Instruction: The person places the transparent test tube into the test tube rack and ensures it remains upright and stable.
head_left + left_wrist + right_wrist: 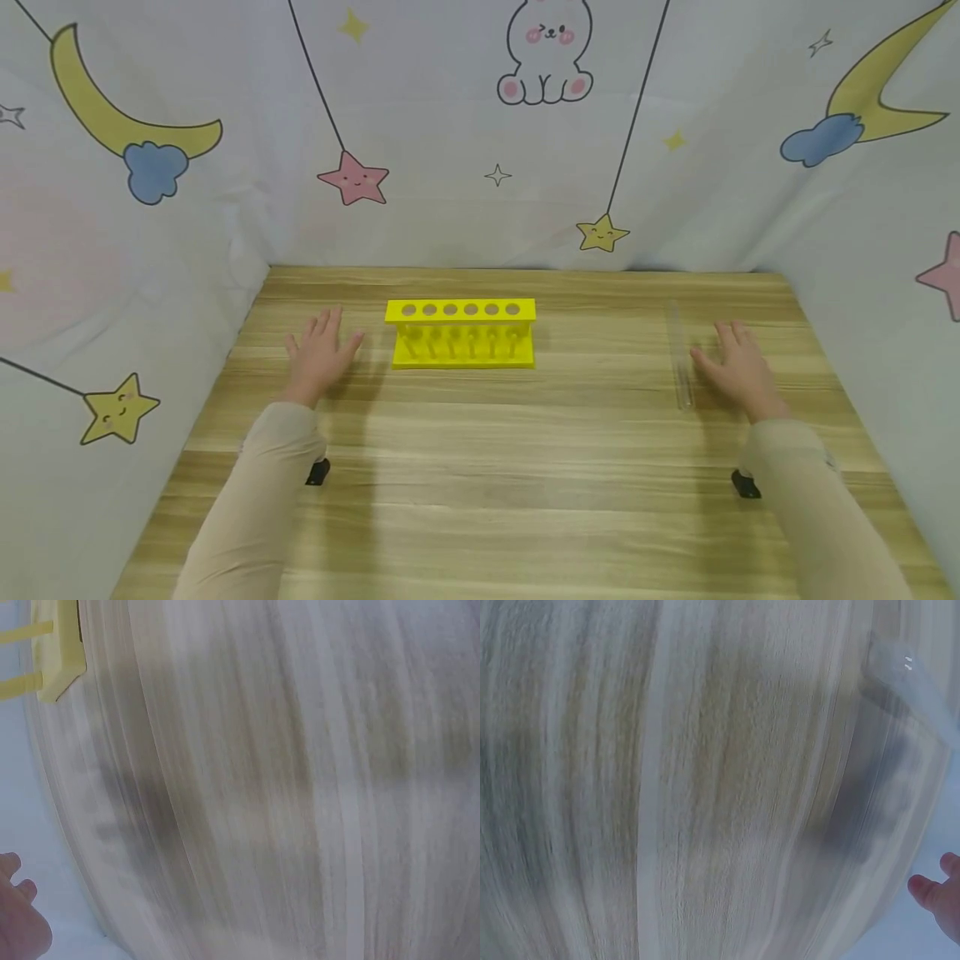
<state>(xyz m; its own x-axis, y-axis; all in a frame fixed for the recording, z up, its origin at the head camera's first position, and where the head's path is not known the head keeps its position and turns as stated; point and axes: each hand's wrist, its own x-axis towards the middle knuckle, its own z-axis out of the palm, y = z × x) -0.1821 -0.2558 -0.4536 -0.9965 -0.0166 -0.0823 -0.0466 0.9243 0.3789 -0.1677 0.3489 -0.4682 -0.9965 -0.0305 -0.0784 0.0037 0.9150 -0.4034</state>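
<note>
A yellow rack (463, 364) with a row of round holes on top and pegs below stands toward the back of the table; its end (64, 652) shows at the upper left in the left wrist view. To its left, the left hand (320, 354) has its fingers spread and holds nothing; part of that hand (21, 919) shows at the lower left. A clear tube (679, 358) lies lengthwise on the right side, its rounded end (900, 667) toward the person. Just right of it, the right hand (738, 371) is spread and empty; its fingertips (926, 891) show at the lower right edge.
The wood-patterned table (480, 500) is enclosed by white cloth (450, 225) printed with stars, moons and a bear at the back and both sides. Small black pieces (318, 472) show at each sleeve. The tube lies well right of the rack.
</note>
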